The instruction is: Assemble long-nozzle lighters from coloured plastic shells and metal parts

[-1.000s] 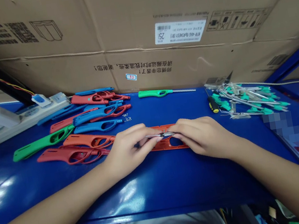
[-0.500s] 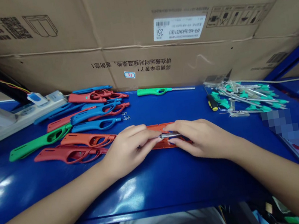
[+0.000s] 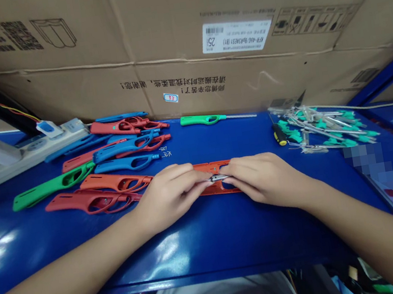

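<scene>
An orange lighter shell half [image 3: 212, 168] lies flat on the blue table [image 3: 210, 234], right in front of me. My left hand [image 3: 169, 196] and my right hand [image 3: 263, 176] meet over it, fingertips pinching a thin metal tube part [image 3: 217, 178] from both ends. Both hands rest on the shell and hide most of it. To the left lies a heap of red, blue and green lighter shell halves [image 3: 110, 165].
A finished green lighter [image 3: 210, 120] lies at the back by the cardboard boxes [image 3: 180, 45]. A pile of green-tipped metal inserts [image 3: 322, 129] and a small screwdriver [image 3: 278, 135] sit at the right. A white power strip [image 3: 32, 148] lies at the far left.
My right hand's fingers have shifted a little left along the metal tube, closer to my left hand. The shell halves and other parts have not moved.
</scene>
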A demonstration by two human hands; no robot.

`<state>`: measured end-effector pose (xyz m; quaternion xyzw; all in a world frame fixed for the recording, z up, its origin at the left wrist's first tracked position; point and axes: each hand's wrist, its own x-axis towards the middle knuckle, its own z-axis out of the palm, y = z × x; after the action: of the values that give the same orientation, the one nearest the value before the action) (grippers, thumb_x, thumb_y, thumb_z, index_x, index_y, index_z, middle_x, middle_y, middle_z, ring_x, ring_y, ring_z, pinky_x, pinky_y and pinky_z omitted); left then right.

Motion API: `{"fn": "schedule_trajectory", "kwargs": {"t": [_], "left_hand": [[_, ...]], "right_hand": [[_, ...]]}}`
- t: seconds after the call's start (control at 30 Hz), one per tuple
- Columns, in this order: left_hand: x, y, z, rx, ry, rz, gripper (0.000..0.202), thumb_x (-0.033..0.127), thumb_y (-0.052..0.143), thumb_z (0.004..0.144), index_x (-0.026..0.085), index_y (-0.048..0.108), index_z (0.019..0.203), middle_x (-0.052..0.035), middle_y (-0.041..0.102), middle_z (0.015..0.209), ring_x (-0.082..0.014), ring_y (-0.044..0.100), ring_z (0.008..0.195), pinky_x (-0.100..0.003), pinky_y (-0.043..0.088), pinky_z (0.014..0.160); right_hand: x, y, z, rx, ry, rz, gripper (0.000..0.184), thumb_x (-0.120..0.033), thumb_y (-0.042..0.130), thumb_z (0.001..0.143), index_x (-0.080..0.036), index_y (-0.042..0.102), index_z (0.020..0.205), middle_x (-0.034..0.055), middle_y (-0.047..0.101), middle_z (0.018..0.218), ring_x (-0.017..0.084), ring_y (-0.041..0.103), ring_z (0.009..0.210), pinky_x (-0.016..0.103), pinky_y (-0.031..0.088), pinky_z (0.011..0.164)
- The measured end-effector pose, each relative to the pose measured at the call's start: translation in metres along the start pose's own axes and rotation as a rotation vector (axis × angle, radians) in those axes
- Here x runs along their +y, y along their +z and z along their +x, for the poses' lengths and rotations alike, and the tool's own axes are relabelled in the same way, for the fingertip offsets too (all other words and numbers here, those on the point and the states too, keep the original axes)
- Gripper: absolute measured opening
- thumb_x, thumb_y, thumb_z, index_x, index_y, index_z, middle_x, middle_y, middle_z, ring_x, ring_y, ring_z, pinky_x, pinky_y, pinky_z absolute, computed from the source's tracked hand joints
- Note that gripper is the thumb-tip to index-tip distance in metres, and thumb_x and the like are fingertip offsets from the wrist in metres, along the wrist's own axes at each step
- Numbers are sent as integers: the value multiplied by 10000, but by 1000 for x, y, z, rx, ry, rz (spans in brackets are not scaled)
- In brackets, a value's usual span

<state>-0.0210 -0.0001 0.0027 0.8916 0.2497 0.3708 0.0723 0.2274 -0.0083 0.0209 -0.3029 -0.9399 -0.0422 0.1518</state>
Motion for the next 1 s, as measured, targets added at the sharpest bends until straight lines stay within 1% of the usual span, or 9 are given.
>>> {"fn": "schedule_trajectory", "kwargs": {"t": [0.3,0.37,0.43,0.53,0.63,0.7,0.83,0.93,1.0], "left_hand": [[-2,3,-1,-34,-69,-78,97,143,645,924,155,708,997,-8,675,757,-107,571,636,-217,444,612],[-1,3,0,-30,-90,-100,96,162,641,929,163,714,992,7,645,708,-102,552,606,-213,439,593],[1,4,2,-16,-123,-134,83,179,645,926,162,721,953,20,609,663,-94,527,572,-208,430,572],[4,5,4,-3,-232,-223,83,186,660,906,157,737,892,20,607,647,-87,511,548,-201,419,550],[6,8,6,-13,-391,-344,90,203,669,884,163,749,878,-9,687,717,-100,561,580,-206,448,559],[6,10,7,-20,-466,-426,91,224,680,870,164,749,864,-22,722,753,-115,602,615,-213,476,572],[6,13,8,-51,-545,-577,86,233,702,850,161,742,873,-32,746,797,-127,650,663,-222,523,602],[7,15,8,-112,-626,-714,122,227,715,842,153,727,938,-31,733,812,-111,642,628,-227,544,595],[7,17,6,-126,-657,-786,184,211,734,823,148,706,994,-29,724,829,-112,651,652,-246,568,635]], "right_hand": [[-1,-2,0,24,-70,-161,210,-168,487,989,-135,660,1104,76,745,1001,187,652,817,307,404,644],[-2,-2,0,17,-74,-176,237,-147,483,980,-137,648,1149,81,739,988,184,639,812,302,393,634],[-3,-3,1,-1,-81,-183,327,-115,458,972,-159,607,1260,77,728,961,177,621,789,293,367,608],[-3,-5,2,-15,-104,-192,451,-98,406,970,-256,543,1369,62,706,958,173,596,742,278,310,564],[-3,-7,2,-30,-111,-198,463,-101,384,965,-308,574,1333,57,693,966,170,579,718,270,270,545],[-2,-9,2,-54,-105,-186,485,-79,391,942,-297,580,1332,60,688,957,166,567,715,269,269,545],[-1,-12,1,-93,-90,-135,507,-60,420,915,-275,574,1347,74,689,1013,167,572,746,272,302,573],[1,-15,0,-131,-66,-112,502,-75,437,926,-264,547,1378,74,692,1011,176,585,748,280,323,589],[3,-18,-1,-158,-31,-82,492,-80,445,928,-252,541,1379,70,688,999,181,597,748,282,340,598]]}}
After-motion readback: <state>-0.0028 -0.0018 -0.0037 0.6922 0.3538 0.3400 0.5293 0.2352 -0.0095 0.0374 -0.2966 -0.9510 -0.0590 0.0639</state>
